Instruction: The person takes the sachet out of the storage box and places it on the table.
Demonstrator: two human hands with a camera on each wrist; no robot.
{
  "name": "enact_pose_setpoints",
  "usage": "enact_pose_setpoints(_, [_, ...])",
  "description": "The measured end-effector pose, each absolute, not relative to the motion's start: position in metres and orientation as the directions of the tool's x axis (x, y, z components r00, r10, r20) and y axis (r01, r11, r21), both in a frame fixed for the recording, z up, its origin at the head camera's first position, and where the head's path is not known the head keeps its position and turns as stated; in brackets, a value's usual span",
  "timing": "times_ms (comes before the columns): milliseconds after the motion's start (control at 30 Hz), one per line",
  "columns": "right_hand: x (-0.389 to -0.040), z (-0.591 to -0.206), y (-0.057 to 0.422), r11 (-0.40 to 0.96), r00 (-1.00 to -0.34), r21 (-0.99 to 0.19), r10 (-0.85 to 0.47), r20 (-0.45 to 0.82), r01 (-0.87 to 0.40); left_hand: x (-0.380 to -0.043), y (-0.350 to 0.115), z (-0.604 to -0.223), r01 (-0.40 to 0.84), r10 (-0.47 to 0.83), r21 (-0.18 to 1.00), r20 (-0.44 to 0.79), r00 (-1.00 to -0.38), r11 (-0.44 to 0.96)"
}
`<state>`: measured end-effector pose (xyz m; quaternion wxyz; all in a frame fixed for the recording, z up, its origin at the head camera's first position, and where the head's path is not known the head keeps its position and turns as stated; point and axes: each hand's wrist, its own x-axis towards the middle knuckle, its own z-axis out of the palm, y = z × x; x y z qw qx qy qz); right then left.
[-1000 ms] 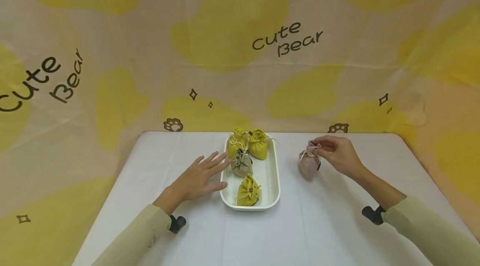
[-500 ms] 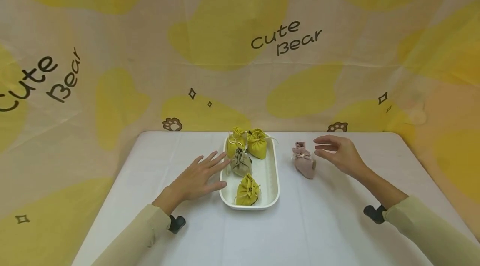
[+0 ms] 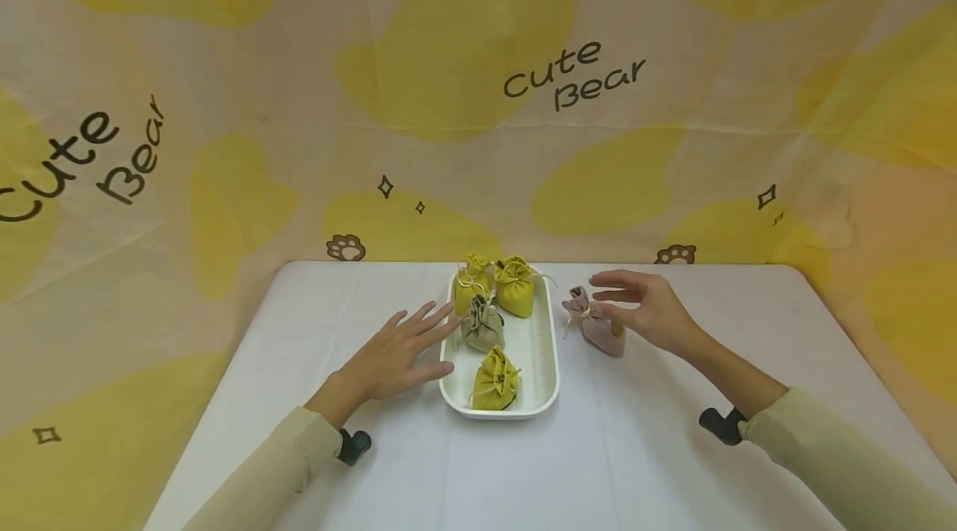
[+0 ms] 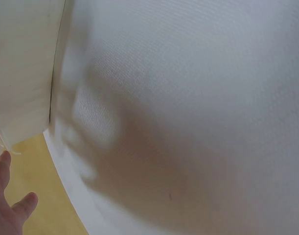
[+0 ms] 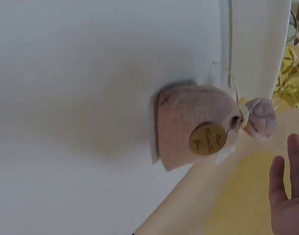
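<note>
A pink drawstring pouch [image 3: 601, 337] leans on the white table just right of the white tray [image 3: 534, 365]. In the right wrist view a round brown label [image 5: 208, 138] hangs at the pouch's side, and its tied neck points toward my fingers. My right hand [image 3: 649, 313] hovers beside the pouch's neck with fingers extended, gripping nothing; the right wrist view shows space between them. My left hand [image 3: 399, 355] lies spread at the tray's left edge, its fingertips over the rim by a grey-beige pouch [image 3: 483, 327]. Whether those fingertips touch the rim cannot be told.
Inside the tray stand yellow pouches: one at the back left [image 3: 471, 286], one at the back right [image 3: 514, 290] and one at the front [image 3: 495, 381]. Behind the table [image 3: 359, 464] hangs a patterned yellow cloth [image 3: 449, 57].
My right hand let go of the pink pouch, which first stood upright, then tipped over to the left. The hand has since moved left to its neck. My left hand stayed still.
</note>
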<state>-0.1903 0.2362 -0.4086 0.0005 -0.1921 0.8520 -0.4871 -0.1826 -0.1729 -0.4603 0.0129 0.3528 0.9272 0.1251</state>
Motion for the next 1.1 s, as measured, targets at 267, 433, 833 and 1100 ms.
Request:
enact_pose_setpoints(267, [-0.184, -0.418, 0.208, 0.374, -0.891, -0.872, -0.432, 0.136, -0.315, -0.182, -0.173, -0.461, 0.651, 0.657, 0.239, 0.068, -0.751, 0.72])
enact_pose_setpoints(433, [-0.178, -0.42, 0.193, 0.349, -0.86, -0.881, -0.497, 0.115, -0.319, -0.182, -0.173, -0.461, 0.65, 0.656, 0.243, 0.067, -0.751, 0.72])
enact_pose_setpoints(833, [-0.167, -0.429, 0.163, 0.412, -0.767, -0.789, -0.632, 0.113, -0.456, -0.184, -0.173, -0.462, 0.644, 0.649, 0.227, 0.062, -0.758, 0.731])
enact_pose_setpoints(1100, [-0.163, -0.432, 0.145, 0.322, -0.713, -0.855, -0.697, 0.075, -0.406, -0.184, -0.174, -0.464, 0.634, 0.641, 0.227, 0.054, -0.766, 0.739])
